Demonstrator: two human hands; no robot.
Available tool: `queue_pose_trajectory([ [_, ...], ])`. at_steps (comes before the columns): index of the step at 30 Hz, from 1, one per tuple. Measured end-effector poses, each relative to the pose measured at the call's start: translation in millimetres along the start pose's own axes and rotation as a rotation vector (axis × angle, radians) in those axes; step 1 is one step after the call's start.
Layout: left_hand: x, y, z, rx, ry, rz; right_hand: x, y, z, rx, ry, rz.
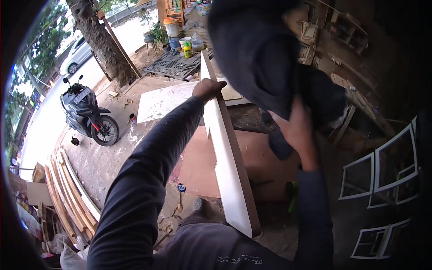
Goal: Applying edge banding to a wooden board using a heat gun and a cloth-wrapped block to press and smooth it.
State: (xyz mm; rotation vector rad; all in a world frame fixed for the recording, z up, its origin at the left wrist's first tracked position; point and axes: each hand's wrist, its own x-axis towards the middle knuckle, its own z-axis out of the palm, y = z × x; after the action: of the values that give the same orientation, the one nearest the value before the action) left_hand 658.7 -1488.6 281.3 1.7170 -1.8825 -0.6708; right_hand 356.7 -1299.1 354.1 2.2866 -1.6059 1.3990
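**Long white panel lay just right of the left hand, running away from the wearer**

The left hand (208, 90) was closed over the upper edge of the white panel (227, 166), near its far end. The panel seemed to stand on its long edge, its long axis running from close before the wearer's body outward and slightly left. The left hand was the nearer; the right hand (297, 128) was to the panel's right, apart from it, against or just beside a co-worker's dark clothing (256, 58). Blur hid its fingers, so whether it grasped anything could not be told.

The co-worker's body crowded the space right of the panel's far half. A brown sheet (195, 155) lay flat beneath, and a pale board (157, 101) beyond it on the left. Timber strips (67, 193) and a motorcycle (87, 108) were farther left; white frames (376, 168) were well to the right.
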Motion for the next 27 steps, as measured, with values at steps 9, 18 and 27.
queue_pose_trajectory([
  [9,-37.4,-99.4,65.8,-0.457,0.380,0.240,65.1,-66.3,76.7,-0.118,-0.636,-0.559],
  [18,-310.2,19.3,-11.3,-0.250,-0.059,0.383,5.7,-77.1,54.1,-0.102,-0.706,-0.417],
  [27,-229.3,23.4,-55.8,0.232,0.381,0.594,-8.8,-95.6,43.2,-0.396,-0.709,-0.509],
])
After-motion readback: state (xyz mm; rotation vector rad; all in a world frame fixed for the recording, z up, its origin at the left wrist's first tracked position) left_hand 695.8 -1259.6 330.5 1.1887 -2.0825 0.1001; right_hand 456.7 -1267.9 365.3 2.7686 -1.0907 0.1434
